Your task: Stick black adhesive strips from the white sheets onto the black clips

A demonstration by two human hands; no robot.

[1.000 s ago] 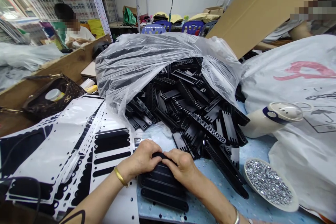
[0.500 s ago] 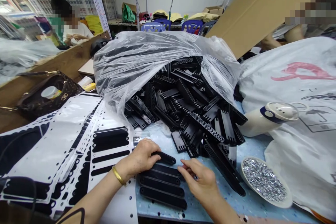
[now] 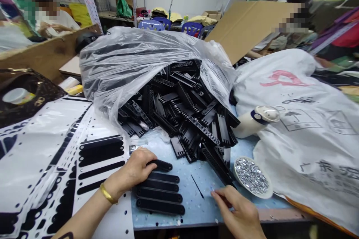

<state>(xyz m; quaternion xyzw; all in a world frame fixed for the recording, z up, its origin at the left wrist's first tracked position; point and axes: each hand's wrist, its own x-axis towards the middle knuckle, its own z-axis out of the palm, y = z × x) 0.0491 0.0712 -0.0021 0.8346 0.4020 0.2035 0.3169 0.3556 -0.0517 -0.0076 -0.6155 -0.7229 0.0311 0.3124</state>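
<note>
Black bar [image 3: 164, 165] is lying just beyond the row of four black bars [image 3: 161, 194]; left hand [image 3: 137, 166] is grasping its left end, fingers closing over it. It is looking light, stiff and smooth, probably slipping if pinched at the rounded tip; gripping across its narrow width is seeming safest, fragility not showing. Thin dark strip [image 3: 197, 186] is lying right of the row; further right, right hand [image 3: 239, 209] is bringing thumb and index tips close, cannot tell if pinching anything. Bowl of metal bits [image 3: 267, 195] is sitting well right of the row, heap of black pieces [image 3: 179, 108] is crowding beyond it, printed sheets [image 3: 102, 216] are flanking its left ends. Table edge [image 3: 202, 225] is running just nearside of the row, so sideways moves are getting most room on its right
</note>
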